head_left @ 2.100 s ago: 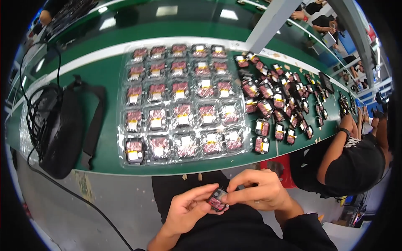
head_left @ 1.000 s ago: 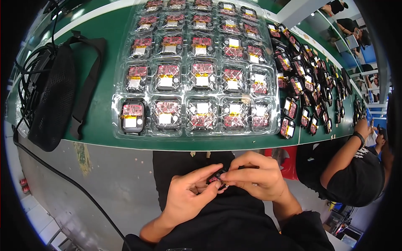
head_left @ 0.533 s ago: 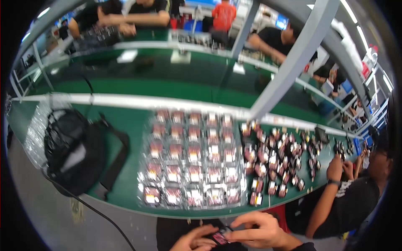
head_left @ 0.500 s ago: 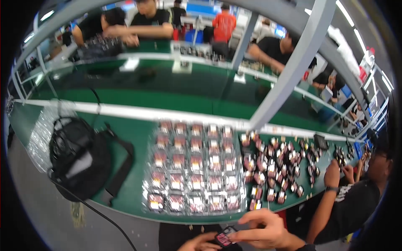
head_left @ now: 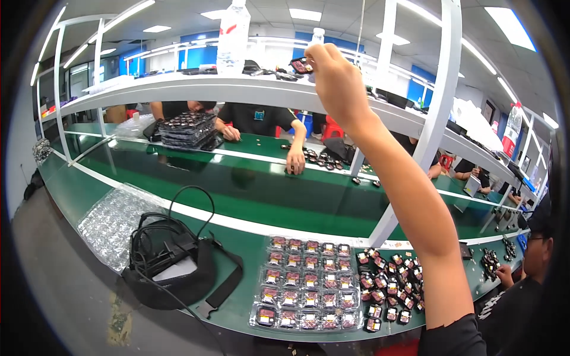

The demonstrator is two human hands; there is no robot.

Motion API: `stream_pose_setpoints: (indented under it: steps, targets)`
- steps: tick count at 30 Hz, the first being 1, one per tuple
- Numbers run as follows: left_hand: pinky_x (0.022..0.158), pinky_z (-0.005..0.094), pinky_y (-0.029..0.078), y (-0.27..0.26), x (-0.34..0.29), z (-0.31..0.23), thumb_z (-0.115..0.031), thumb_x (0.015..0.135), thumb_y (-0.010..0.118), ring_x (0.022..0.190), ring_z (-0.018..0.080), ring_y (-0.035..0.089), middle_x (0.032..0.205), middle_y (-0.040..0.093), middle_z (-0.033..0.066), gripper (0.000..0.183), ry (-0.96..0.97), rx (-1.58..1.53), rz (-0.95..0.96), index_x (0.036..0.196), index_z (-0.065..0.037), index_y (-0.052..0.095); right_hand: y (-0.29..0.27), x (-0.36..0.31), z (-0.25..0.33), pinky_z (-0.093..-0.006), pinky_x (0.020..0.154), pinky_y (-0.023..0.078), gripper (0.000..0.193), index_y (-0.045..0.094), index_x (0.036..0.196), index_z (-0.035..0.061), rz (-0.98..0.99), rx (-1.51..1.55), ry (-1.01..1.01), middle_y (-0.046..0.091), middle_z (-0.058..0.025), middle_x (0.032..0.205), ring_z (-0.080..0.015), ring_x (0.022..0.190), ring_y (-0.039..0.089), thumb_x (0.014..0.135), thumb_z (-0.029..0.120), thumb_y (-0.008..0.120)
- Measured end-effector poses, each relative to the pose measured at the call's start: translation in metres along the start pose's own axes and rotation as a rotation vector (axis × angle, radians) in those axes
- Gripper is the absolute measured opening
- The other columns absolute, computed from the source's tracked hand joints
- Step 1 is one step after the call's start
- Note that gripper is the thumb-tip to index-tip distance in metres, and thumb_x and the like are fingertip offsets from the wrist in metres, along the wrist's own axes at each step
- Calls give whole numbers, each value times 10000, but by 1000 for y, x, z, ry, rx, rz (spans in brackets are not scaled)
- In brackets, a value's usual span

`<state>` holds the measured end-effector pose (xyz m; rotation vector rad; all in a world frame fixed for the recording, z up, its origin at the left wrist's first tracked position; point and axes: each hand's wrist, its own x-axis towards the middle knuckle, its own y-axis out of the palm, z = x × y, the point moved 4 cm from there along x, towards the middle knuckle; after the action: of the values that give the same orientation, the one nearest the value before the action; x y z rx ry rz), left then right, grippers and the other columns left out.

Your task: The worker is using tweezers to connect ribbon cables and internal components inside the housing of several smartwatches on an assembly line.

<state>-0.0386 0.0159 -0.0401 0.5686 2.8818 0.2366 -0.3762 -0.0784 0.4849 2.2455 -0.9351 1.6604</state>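
Observation:
My right hand is raised high to the level of the upper shelf, its forearm reaching up from the lower right. Its fingertips are pinched on a small black device with a red-pink patterned face. Behind the device lies the shelf with dark items on it. My left hand is out of view. Below on the green bench, a clear plastic tray has rows of similar small black devices in its pockets. A loose heap of the same devices lies to the right of the tray, partly hidden by my forearm.
A black bag with straps and bubble wrap lie on the left. The white shelf holds a water bottle; an upright post stands right. Co-workers sit across the green belt and at right.
My right hand has gone from low at the bench's front edge up to shelf height, with a small device in it. My left hand has left the view. The camera view has tilted up.

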Motion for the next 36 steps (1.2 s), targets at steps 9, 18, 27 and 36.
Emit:
stream_pose_setpoints:
  steps: [9,18,27,36]
  targets:
    - [820,287,541,-1,-16,-2,6,942,552,908,164,682,1032,687,107,321,-9,47,-26,1262,7,579,94,24,-37,-447,946,523,435,628,1301,141,767,-211,302,660,-175,1229,-366,1060,664,871,97,586]
    - [822,295,540,-13,-9,-9,-22,947,560,918,181,695,1080,695,128,303,24,77,-41,1245,8,602,-34,-51,52,-468,861,532,303,708,1064,32,420,110,154,709,-217,992,-395,963,673,814,198,748]
    - [808,309,547,-11,-7,-9,-48,949,594,936,211,705,1133,676,142,284,20,133,17,1227,-2,627,-237,-340,87,-427,828,538,403,666,1165,57,669,-73,973,651,-144,1083,-362,957,654,796,-90,594]
    - [791,298,537,-5,-6,-16,-51,944,598,910,200,699,1105,677,127,264,69,180,25,1199,-9,647,-407,-498,3,-487,880,531,480,513,1346,11,802,-1035,1190,581,-228,1294,-436,1030,653,881,60,621]
